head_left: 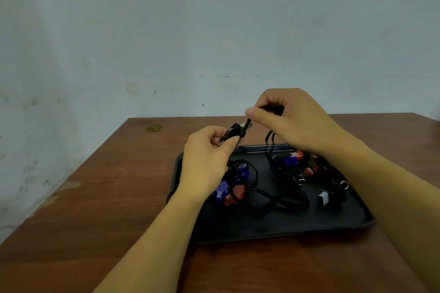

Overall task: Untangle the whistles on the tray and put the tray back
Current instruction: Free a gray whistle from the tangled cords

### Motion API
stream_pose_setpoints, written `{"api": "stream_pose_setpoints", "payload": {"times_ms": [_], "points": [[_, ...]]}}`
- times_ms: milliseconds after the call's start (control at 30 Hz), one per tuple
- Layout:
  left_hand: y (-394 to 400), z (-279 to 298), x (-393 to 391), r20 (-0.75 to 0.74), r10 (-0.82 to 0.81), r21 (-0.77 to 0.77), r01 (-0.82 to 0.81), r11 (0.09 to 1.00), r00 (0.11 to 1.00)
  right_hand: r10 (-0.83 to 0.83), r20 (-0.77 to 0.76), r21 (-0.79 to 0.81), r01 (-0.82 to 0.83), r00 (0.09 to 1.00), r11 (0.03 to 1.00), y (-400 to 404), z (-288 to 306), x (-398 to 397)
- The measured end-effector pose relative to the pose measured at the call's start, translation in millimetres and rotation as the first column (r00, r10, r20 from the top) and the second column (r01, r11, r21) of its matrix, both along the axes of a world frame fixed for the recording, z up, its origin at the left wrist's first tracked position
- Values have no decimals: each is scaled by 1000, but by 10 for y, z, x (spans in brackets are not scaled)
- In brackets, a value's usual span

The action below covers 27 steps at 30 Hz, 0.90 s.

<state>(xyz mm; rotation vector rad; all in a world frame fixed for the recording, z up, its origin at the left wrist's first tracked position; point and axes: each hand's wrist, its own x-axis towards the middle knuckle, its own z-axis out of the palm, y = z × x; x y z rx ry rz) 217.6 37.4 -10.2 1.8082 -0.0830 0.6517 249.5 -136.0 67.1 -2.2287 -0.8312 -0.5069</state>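
Two hands work above tray [345, 226] at 12 o'clock: left hand [204, 150] pinches black whistle [234, 131] steady, right hand [289, 116] grips its cord [247, 123] taut, prob. to free it; other whistles [229, 191] w/ tangled cords lie on tray.

Probably a plain room at home: a worn wooden tabletop [119, 197] against a stained, scuffed pale wall [166, 31].

A black whistle [234, 131] is hanging above the black tray's [285, 228] far-left corner, cord trailing down. On the tray, blue and red whistles [229, 194] are lying knotted in black cords left, another cluster [301, 164] far-right.
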Motion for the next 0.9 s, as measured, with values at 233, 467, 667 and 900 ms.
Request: {"api": "stream_pose_setpoints", "payload": {"times_ms": [233, 467, 667, 900], "points": [[-21, 39, -60, 28, 23, 250, -30, 968, 999, 164, -119, 142, -146, 979, 979, 53, 28, -12], [-40, 18, -92, -70, -80, 450, 103, 887, 994, 368, -332, 740, -2, 869, 673, 174, 293, 288], [-13, -29, -48, -151, -185, 199, 213, 957, 971, -50, -310, 255, 133, 949, 958, 266, 36, 635], [13, -14, -21, -118, -259, -61, 253, 965, 959, 195, -443, 326, -46, 875, 944, 149, -436, 453]]}}
